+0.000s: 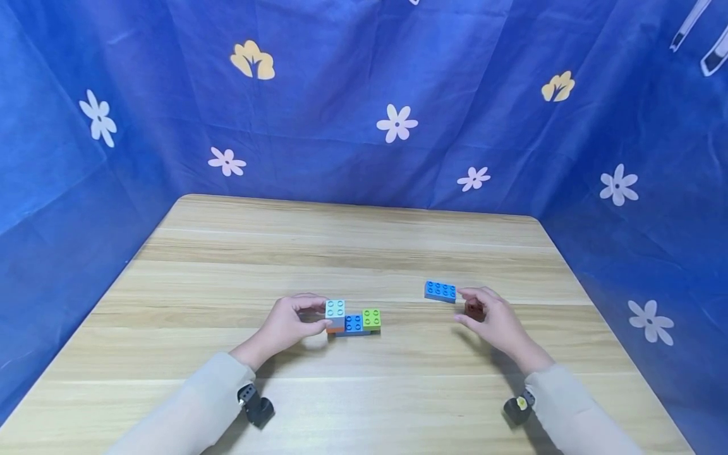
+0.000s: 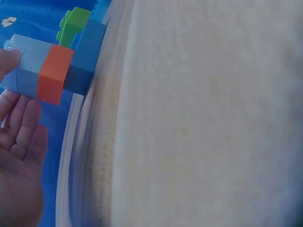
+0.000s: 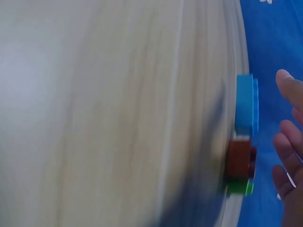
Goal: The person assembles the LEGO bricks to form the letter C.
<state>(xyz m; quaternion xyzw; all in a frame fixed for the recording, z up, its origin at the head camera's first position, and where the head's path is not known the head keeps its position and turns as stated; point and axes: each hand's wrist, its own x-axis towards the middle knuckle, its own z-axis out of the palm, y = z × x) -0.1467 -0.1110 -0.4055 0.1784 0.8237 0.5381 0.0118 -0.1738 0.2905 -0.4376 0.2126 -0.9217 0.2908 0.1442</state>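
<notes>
My left hand (image 1: pixel 294 321) holds the left end of a small toy-brick build, thumb and fingers on its light blue bricks (image 2: pixel 29 61). Under these sits an orange brick (image 2: pixel 56 73), joined to a longer blue brick (image 2: pixel 86 59). A lime green brick (image 1: pixel 371 318) tops the build's right end. My right hand (image 1: pixel 493 317) hovers with parted, slightly bent fingers and nothing between them. Close by on the table are a loose blue brick (image 1: pixel 440 291) with two rows of studs and a brown brick (image 3: pixel 239 159), partly hidden by the hand in the head view.
A green brick (image 3: pixel 240 187) shows beside the brown one in the right wrist view. All of this is on a wood-grain table (image 1: pixel 341 246) with rounded far corners. Blue cloth (image 1: pixel 318 95) printed with flowers hangs behind and along both sides.
</notes>
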